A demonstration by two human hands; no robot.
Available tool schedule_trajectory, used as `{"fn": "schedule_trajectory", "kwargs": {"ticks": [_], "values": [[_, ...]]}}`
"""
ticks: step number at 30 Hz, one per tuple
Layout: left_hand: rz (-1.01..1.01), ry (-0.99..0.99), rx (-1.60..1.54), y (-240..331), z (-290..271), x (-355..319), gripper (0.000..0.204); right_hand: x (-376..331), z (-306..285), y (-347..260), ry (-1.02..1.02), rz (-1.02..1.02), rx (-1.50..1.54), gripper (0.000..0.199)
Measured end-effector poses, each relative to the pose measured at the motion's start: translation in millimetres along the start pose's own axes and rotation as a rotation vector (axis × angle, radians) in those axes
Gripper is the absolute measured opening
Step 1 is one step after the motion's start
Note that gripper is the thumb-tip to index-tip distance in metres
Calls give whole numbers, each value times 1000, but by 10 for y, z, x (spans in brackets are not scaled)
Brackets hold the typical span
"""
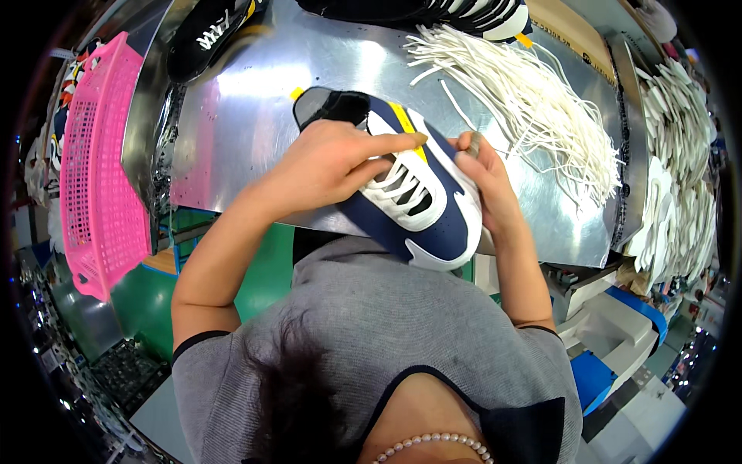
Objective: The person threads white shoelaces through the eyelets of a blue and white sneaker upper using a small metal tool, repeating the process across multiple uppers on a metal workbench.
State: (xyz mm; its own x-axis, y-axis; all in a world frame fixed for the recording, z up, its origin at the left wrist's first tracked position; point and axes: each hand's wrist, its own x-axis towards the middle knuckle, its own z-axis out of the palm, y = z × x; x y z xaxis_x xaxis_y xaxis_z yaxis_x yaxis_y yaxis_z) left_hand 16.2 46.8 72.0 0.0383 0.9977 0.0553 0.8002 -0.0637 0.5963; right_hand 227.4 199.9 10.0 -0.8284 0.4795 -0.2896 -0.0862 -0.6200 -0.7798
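Note:
A navy, white and yellow shoe upper with white laces is tilted between my hands at the near edge of the metal table, toe toward me. My left hand lies across its lacing, index finger stretched to the yellow stripe and the other fingers curled at the laces. What those curled fingers pinch is partly hidden. At the shoe's right side, my right hand grips the edge. A small grey-brown piece shows at its thumb and fingers; its kind is unclear.
White laces lie in a loose bundle on the metal table. Dark shoe uppers lie at the far edge, another black one at far left. A pink basket stands left; white pieces are stacked right.

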Motion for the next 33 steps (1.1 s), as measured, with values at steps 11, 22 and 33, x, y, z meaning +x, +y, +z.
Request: {"fn": "schedule_trajectory", "kwargs": {"ticks": [11,22,33], "values": [[22,435,-65,382,379,-131,16,-119,199,233,58,-161,330,20],[-49,375,86,417,413,-151,16,-197,311,304,98,-149,283,22],[-90,307,-131,315,414,-234,17,-219,285,381,105,-94,363,18]]}}
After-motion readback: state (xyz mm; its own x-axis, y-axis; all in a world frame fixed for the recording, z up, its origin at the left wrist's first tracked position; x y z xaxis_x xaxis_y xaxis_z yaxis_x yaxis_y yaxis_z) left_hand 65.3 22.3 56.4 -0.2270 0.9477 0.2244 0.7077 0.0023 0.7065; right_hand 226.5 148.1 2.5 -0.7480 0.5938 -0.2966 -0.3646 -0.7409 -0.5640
